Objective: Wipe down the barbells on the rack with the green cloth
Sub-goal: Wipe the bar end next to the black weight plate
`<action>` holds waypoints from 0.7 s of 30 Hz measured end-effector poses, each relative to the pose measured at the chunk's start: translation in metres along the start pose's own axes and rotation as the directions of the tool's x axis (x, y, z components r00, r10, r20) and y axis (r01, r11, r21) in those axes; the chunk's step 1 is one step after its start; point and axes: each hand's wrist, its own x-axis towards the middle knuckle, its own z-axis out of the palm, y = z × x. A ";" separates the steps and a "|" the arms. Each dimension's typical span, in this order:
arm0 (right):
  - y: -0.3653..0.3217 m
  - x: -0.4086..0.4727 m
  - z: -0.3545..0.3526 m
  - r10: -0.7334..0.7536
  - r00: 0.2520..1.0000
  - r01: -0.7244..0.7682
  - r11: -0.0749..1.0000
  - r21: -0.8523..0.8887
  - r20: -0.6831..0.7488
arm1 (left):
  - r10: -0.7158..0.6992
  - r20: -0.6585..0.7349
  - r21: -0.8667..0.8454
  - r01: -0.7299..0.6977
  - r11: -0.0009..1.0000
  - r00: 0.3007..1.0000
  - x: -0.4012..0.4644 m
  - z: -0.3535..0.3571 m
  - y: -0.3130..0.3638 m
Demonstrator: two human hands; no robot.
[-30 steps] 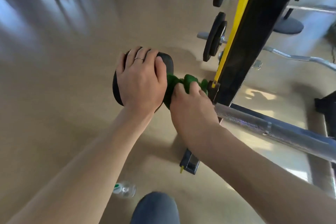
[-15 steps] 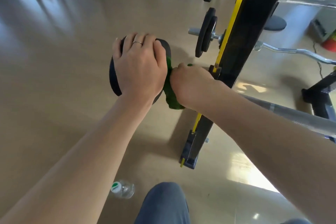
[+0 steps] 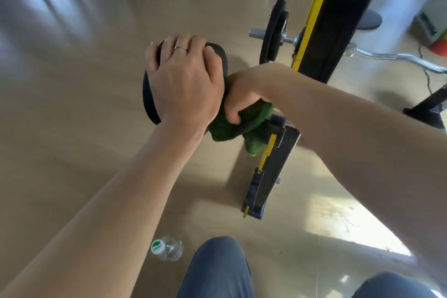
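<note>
While the green cloth (image 3: 238, 126) is bunched around the barbell end at scene centre, the right hand (image 3: 238, 94) grips it with curled fingers; the bar itself is hidden beneath cloth and forearm. Touching it on the left, the left hand (image 3: 183, 80) lies over the rim of the black weight plate (image 3: 148, 94), fingers bent around its edge, a ring on one finger. Just right, the black and yellow rack upright (image 3: 336, 22) rises from its foot on the floor (image 3: 72, 104). Farther off, a second barbell (image 3: 396, 57) carries two black plates (image 3: 274, 31). Near the left, a plastic bottle (image 3: 167, 248) rests on the floor beside a knee (image 3: 217, 266).
</note>
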 end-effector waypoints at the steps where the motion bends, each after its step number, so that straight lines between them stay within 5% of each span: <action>1: 0.002 0.002 -0.007 0.020 0.993 -0.037 0.988 0.148 0.117 | 0.001 0.004 0.001 -0.001 1.000 1.000 -0.001 -0.001 0.000; 3: 0.006 0.003 -0.016 0.017 0.965 -0.113 0.928 0.355 0.263 | 0.001 0.009 0.005 -0.001 1.000 1.000 0.000 -0.001 0.000; 8: 0.005 0.009 -0.008 -0.009 0.966 -0.068 0.956 0.286 0.259 | -0.011 0.018 -0.002 0.011 1.000 1.000 0.000 -0.001 0.001; 12: 0.001 0.011 0.010 -0.016 0.999 0.015 1.000 -0.016 -0.037 | -0.003 0.000 -0.014 0.003 1.000 1.000 -0.001 0.001 0.001; 16: -0.006 0.008 0.042 -0.068 0.819 -0.067 0.975 -0.212 -0.570 | -0.023 0.009 -0.022 0.023 0.999 1.000 0.000 0.001 0.001; 18: -0.008 0.009 0.044 -0.026 0.818 -0.092 0.980 -0.175 -0.574 | -0.018 -0.005 -0.021 0.017 1.000 1.000 -0.001 0.002 0.001; 21: -0.005 0.008 0.020 -0.016 0.944 -0.031 0.990 -0.136 -0.329 | -0.003 -0.012 -0.032 0.003 0.999 1.000 -0.001 0.001 0.000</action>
